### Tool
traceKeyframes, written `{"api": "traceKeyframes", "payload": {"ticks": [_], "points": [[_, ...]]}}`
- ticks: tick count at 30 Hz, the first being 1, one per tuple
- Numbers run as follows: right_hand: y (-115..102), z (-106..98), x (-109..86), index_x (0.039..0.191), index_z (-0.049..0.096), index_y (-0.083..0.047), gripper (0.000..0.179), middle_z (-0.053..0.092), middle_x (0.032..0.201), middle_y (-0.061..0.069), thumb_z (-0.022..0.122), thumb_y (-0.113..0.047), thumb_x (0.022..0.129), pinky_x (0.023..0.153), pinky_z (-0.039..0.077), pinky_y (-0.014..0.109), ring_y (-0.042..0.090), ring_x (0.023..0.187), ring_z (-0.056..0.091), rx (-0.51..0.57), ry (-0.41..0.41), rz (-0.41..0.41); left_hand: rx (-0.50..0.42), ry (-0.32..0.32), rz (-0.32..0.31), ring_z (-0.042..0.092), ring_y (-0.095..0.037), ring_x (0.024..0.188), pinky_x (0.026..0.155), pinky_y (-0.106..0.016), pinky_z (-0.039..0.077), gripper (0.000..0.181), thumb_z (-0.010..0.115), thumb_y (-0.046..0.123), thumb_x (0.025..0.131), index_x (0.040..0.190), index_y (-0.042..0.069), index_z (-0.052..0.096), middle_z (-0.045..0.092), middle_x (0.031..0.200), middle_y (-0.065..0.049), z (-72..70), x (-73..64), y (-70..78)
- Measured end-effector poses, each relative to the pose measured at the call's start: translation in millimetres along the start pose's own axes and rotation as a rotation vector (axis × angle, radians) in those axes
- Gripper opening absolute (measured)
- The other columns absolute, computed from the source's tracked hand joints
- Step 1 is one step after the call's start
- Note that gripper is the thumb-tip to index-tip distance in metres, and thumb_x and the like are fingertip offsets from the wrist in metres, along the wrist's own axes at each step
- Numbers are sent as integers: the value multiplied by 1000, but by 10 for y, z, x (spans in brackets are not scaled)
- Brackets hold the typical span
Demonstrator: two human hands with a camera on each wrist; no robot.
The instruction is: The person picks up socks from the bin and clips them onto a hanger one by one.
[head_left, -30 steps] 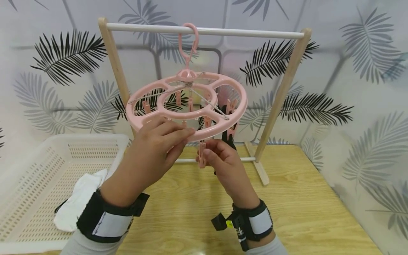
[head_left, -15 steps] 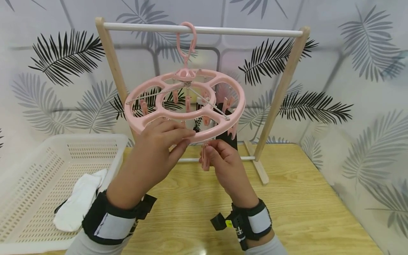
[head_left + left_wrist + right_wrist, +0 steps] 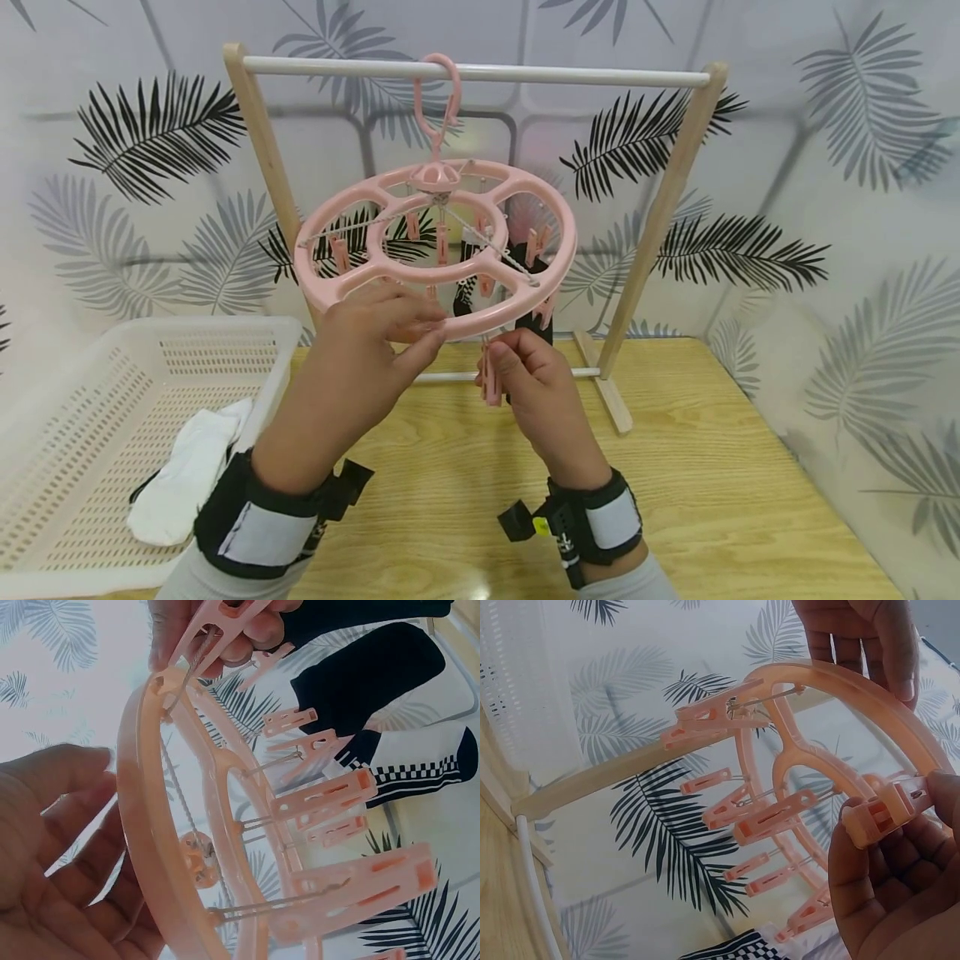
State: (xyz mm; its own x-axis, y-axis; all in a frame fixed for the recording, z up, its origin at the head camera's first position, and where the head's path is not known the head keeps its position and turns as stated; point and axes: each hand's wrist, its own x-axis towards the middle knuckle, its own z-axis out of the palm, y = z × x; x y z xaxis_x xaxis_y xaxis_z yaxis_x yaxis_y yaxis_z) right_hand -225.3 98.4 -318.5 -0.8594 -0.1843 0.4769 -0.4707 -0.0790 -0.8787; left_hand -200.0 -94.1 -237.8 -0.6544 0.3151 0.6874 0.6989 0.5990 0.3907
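Note:
A pink oval clip hanger (image 3: 506, 315) hangs by its hook from the rack's white bar. My left hand (image 3: 360, 358) holds its near rim, thumb at the outer side and fingers over the top. My right hand (image 3: 536, 383) pinches a pink clothespin (image 3: 491, 375) that dangles from that rim, just right of my left hand. In the right wrist view, the clothespin (image 3: 881, 814) sits between thumb and fingers with no cloth in it. Toward the back hang a black sock (image 3: 367, 679) and a white sock with black checks (image 3: 420, 761). Other clothespins (image 3: 352, 892) dangle from the hanger.
A white plastic basket (image 3: 281, 342) with white socks (image 3: 183, 475) and something black under them stands at the left. The rack's wooden posts (image 3: 660, 217) flank the hanger, with a foot (image 3: 613, 404) on the wood-grain table (image 3: 712, 467). A leaf-patterned backdrop rises behind.
My right hand has shifted slightly right and down with the clothespin, which has turned a little. The hanger has tilted and swayed slightly left. My left hand has stayed at the near rim.

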Motion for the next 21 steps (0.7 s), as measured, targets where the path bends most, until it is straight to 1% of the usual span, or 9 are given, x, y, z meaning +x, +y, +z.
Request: {"api": "traceKeyframes", "payload": {"ticks": [4,7,9,12,14,16,18,19,21], "points": [[14,-5,3,92,54,3,32,55,75,14,47,-28,98,64,52,35,29,65,54,-7,9,8,-51,96,17,62,-9,82,71,-37,53,11,72,17,82,92,12,72,67,96,0,-33,-17,-40],[28,-11,1,91,52,0,30,54,73,14,46,-28,99,63,51,34,31,67,52,-8,7,6,-67,175,-22,61,-11,82,64,-37,53,12,71,19,83,92,12,73,68,98,-1,-103,-39,-95],[40,-12,-5,91,52,-1,29,54,73,14,45,-28,99,63,50,33,32,68,51,-8,9,5,-57,229,-86,60,-11,86,67,-39,52,14,70,21,84,93,11,73,67,99,-2,-177,-59,-155],[53,-7,-10,92,53,-2,30,54,74,14,45,-30,99,63,50,32,33,71,51,-8,14,3,-24,345,-185,56,-12,92,77,-40,47,17,66,21,85,94,8,72,67,98,-4,-336,-59,-327],[62,-2,-12,92,53,-3,30,54,74,14,45,-31,99,63,50,33,34,70,51,-5,18,-1,25,422,-266,53,-11,95,82,-35,43,20,63,21,86,95,6,72,66,96,-5,-460,-52,-502],[72,4,-12,91,52,-2,30,54,74,13,45,-30,99,62,50,33,33,70,52,-7,22,-8,90,471,-335,53,-13,91,79,-30,40,23,60,21,86,98,6,72,65,97,-7,-587,-56,-707],[88,3,-15,91,52,-1,30,55,73,12,45,-30,99,61,50,33,33,69,53,-11,29,-12,151,471,-389,53,-17,91,77,-29,38,26,57,21,86,101,5,71,63,98,-9,-695,-79,-889],[94,2,-19,90,52,-1,31,55,73,12,45,-30,99,59,50,32,32,69,53,-16,32,-15,179,450,-394,53,-20,91,76,-32,38,28,56,20,86,102,4,71,63,98,-12,-737,-99,-979],[103,-2,-25,90,52,-1,31,55,72,12,45,-29,99,58,49,31,33,69,54,-21,37,-15,225,368,-410,52,-28,93,78,-39,38,30,54,20,86,103,1,69,61,100,-18,-801,-146,-1141]]}}
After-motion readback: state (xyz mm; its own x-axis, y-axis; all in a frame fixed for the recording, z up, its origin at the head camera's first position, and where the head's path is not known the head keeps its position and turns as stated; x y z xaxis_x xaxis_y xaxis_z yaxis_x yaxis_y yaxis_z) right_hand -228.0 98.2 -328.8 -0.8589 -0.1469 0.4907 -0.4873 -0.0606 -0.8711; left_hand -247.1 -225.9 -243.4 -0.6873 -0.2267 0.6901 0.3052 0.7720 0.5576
